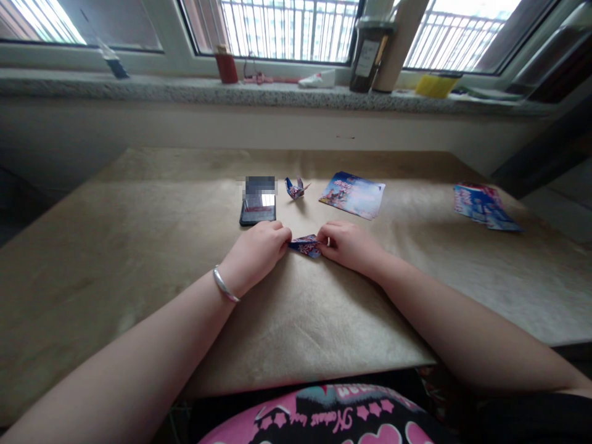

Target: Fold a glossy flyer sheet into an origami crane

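A small piece of folded paper (305, 245), blue with a red and white print, lies between my two hands just above or on the table. My left hand (259, 248), with a silver bangle on the wrist, pinches its left end. At the other end, the fingers of my right hand (349, 245) are closed on the paper's right tip. Just beyond stands a finished paper crane (295, 188) in a similar print. Past my left fingers lies a smartphone (259, 206), its screen up and partly blurred out.
A stack of printed paper sheets (354, 194) lies behind my right hand. More printed papers (485, 206) are fanned out at the far right of the table (139, 246). On the stone windowsill (176, 92) stand a red container (226, 65), a dark jar (367, 58) and a yellow item (437, 85).
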`<action>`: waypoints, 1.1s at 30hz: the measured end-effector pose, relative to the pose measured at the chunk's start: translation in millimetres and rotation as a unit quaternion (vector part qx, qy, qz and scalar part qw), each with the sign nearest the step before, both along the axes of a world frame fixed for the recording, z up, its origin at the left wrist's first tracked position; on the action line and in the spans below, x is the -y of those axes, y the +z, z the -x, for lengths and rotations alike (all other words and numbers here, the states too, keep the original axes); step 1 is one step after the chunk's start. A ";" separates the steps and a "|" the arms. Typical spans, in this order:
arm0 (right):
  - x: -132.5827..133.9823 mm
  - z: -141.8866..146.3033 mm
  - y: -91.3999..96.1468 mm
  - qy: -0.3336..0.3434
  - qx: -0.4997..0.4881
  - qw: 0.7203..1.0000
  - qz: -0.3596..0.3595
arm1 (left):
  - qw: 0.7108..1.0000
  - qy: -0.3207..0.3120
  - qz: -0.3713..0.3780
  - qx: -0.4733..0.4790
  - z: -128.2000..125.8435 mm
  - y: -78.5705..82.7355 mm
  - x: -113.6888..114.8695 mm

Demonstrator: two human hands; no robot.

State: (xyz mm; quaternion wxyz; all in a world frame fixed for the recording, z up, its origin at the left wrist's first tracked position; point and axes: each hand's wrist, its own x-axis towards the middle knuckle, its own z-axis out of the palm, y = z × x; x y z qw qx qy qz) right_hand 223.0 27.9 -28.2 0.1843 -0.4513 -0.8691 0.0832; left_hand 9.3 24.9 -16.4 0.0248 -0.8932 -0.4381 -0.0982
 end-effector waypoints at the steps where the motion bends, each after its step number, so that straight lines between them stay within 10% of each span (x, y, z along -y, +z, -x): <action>1: 0.2 -0.9 0.3 -0.005 0.005 1.000 -0.001 | 1.000 0.006 -0.008 -0.012 0.6 0.7 0.6; 33: 4.2 -9.4 7.3 -0.043 0.129 0.990 -0.035 | 0.996 0.017 -0.053 -0.068 3.5 -0.9 0.1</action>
